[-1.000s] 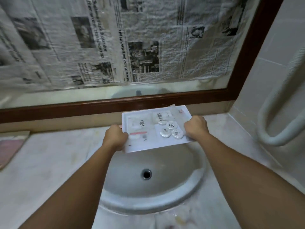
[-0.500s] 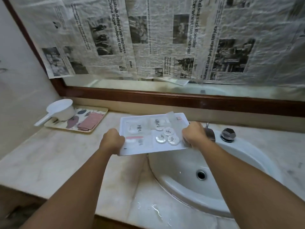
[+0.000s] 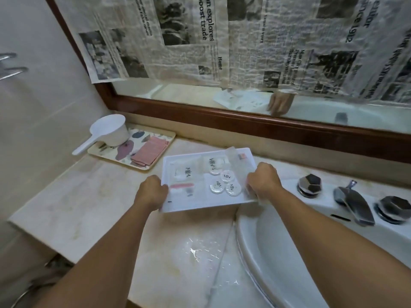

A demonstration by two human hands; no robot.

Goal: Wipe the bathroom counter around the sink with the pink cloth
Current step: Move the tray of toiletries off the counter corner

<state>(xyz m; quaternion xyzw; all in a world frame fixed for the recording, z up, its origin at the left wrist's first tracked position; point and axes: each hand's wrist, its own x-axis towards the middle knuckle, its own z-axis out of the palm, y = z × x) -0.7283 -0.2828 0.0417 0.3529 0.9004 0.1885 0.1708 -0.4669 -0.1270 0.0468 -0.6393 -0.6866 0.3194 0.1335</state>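
Since a second ago I have carried the white tray (image 3: 201, 204) leftwards, from above the sink (image 3: 278, 252) to the stretch of counter (image 3: 77, 203) left of the bowl, and my view has swung with it. My left hand (image 3: 151, 193) grips the tray's left edge and my right hand (image 3: 263, 182) grips its right edge, fingers curled round the rim on both sides, so it stays level and the small round packets (image 3: 224, 182) and sachets on it do not slide. I judge that I am moving it out of the way, so that the marble around the basin lies bare for wiping; whether the tray already rests on the counter or hangs just above it I cannot tell.

Neither hand has the pink cloth (image 3: 150, 152) yet. It lies far left, folded flat into a neat rectangle, on the patterned tray (image 3: 115, 160) against the wall, just beside a white scoop (image 3: 109, 132) at that tray's far end. It looks dry and faintly striped, a dusty pink. Near me, water glints on the counter by the sink's rim, which is likely where wiping is wanted. The faucet (image 3: 353, 204) and its two knobs stand to the right.
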